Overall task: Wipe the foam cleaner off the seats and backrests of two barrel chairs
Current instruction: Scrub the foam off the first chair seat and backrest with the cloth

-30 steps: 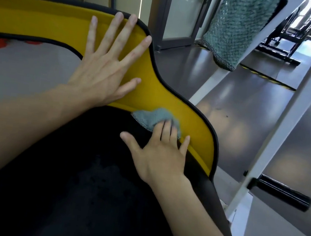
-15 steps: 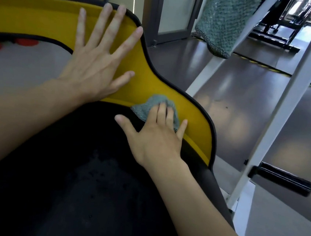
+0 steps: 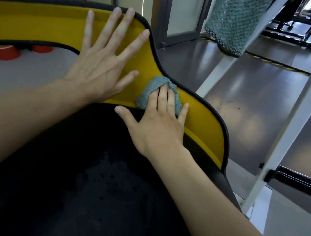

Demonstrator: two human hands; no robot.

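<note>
since the earlier frame the right hand (image 3: 157, 125) has slid the small grey-green terry cloth (image 3: 147, 94) up off the seam and higher onto the yellow padded backrest (image 3: 45, 23), closer to its black piped rim (image 3: 175, 83); the left hand (image 3: 102, 70) has stayed spread flat in the same spot.

nearest, both bare forearms cross the lower half of the frame over the black fabric seat (image 3: 58, 175), which fills the bottom and shows faint mottled patches (image 3: 110, 178) near its middle (whether damp or foam i cannot tell). at frame centre the right hand lies palm down with its fingers straight, pressing the cloth against the backrest; it grips nothing, and the thumb points left over the seat edge. the cloth is bunched under the fingertips and shows above and to both sides of them, just beside the left thumb but not touching it.

up and left of centre, the left hand is released and splayed, palm flat on the yellow backrest, with its middle fingertips reaching the black rim at the top.

beyond the chair, at the right of the frame, slanted white metal frame bars (image 3: 293, 132) stand on the glossy grey floor (image 3: 249, 93), with a black bar (image 3: 298, 179) low at the right edge. a teal knitted towel (image 3: 236, 16) hangs at the upper right. red round objects (image 3: 4, 52) sit at the left edge, and a glass-panelled door (image 3: 183, 9) stands at top centre.
</note>
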